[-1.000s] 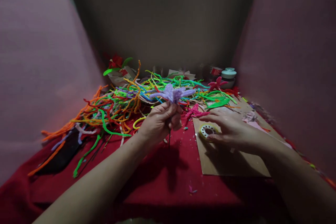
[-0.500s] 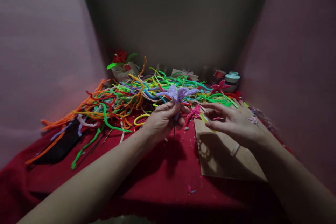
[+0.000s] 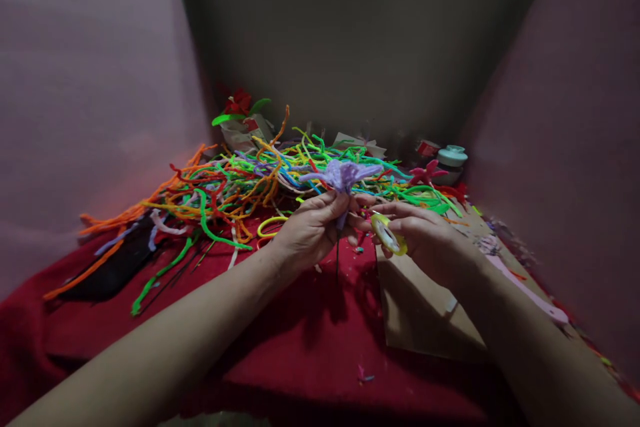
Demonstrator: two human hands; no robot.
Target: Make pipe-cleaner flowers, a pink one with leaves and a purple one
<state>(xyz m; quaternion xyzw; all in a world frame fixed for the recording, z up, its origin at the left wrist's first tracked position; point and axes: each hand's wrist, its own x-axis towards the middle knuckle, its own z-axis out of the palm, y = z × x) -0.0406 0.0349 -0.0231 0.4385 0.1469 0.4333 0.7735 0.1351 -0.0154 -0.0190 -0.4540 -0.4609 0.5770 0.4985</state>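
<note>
My left hand [image 3: 317,223] is closed around the base of a lilac pipe-cleaner flower [image 3: 343,175], whose petals spread out above the fingers. A thin dark stem [image 3: 337,260] points down below that grip. Just to the right, my right hand [image 3: 427,233] pinches a roll of yellow tape [image 3: 389,235], tilted so its pale core faces me. The right fingertips are close to the flower's base; whether they touch it I cannot tell. Beneath the right hand lies a brown board [image 3: 415,320] on the red cloth [image 3: 280,347].
A wide tangle of coloured pipe cleaners [image 3: 250,180] spreads across the back. Behind it stand a red flower [image 3: 239,101] with green leaves and a jar with a pale teal lid [image 3: 453,155]. A pink flower [image 3: 427,173] is near the jar. A pink strip-like tool [image 3: 530,293] lies at right.
The tape roll has been lifted and turned toward the flower in my left hand. A pink piece that was beside the tape is now hidden. The view has shifted slightly.
</note>
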